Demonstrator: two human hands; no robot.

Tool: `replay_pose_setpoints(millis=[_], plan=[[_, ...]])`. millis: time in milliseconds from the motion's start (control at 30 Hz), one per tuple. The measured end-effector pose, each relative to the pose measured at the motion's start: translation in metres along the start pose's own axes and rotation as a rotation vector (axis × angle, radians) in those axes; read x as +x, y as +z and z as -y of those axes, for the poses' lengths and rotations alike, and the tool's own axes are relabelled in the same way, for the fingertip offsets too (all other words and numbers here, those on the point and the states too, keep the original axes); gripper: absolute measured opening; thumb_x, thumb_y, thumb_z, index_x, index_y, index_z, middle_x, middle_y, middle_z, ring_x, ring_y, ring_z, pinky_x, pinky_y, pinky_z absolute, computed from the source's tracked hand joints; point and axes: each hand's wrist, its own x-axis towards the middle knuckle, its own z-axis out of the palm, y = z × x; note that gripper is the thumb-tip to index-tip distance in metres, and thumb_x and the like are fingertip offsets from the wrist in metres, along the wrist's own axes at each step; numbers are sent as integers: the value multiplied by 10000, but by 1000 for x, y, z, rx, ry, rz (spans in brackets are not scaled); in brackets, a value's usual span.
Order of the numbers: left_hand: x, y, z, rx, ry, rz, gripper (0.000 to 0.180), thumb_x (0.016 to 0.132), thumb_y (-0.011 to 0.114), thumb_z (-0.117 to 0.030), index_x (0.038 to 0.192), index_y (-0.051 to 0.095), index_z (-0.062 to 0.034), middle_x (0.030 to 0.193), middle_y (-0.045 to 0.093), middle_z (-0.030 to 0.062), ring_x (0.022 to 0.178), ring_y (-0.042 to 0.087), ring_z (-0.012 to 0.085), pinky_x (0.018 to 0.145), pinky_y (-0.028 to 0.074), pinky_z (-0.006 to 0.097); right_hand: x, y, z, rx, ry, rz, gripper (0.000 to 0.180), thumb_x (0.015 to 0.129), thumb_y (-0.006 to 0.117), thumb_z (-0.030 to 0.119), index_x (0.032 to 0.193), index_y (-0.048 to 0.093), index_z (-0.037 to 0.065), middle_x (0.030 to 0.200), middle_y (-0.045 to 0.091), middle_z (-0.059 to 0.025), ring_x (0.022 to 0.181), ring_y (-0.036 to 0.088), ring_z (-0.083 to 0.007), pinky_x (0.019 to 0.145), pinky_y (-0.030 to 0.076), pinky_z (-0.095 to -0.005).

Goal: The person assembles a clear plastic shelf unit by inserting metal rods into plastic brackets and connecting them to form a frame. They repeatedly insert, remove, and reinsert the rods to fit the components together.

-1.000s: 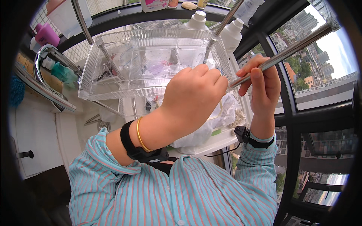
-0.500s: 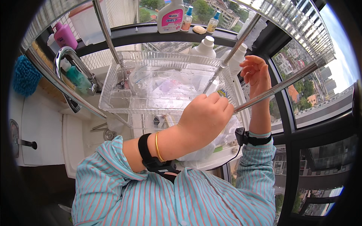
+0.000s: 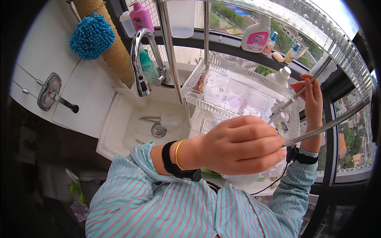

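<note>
Head view: we count four metal posts [image 3: 170, 51] on one clear rack [image 3: 246, 73], right of one sink [image 3: 133, 127]. Of our two hands, the left hand [image 3: 248, 144] is curled around the near right post [image 3: 333, 122] at its lower end; the right hand [image 3: 310, 89] is at the far right post [image 3: 323, 70], fingers bent, can't tell if pinching. Far side: one spray bottle [image 3: 256, 35], two small blue-capped bottles [image 3: 270, 43].

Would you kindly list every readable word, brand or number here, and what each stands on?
White bottle with pink label: lettering shows, but I won't copy it.
Pink pump bottle: print too blurred to read.
Two small blue-capped bottles: labels too small to read.
</note>
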Motion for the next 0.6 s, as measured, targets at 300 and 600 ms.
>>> replay_pose_setpoints(millis=[300, 600], plan=[[-42, -121, 140, -283, -968, -424, 282, 1054, 544, -187, 1299, 600, -58, 1307, 655, 101, 1223, 587, 186, 1022, 436, 319, 4, 6, -3, 83, -12, 47, 293, 1129, 457, 268, 1258, 574, 33, 934, 727, -62, 962, 736, -163, 876, 568, -296], [-66, -83, 187, -590, -1086, 185, 428, 1117, 477, -244, 1528, 452, -128, 1250, 722, 124, 1278, 609, 215, 1134, 393, 375, -4, 8, 8, -136, -131, 66, 329, 1122, 479, 307, 1265, 580, 29, 1007, 739, -62, 967, 705, -128, 875, 528, -277]])
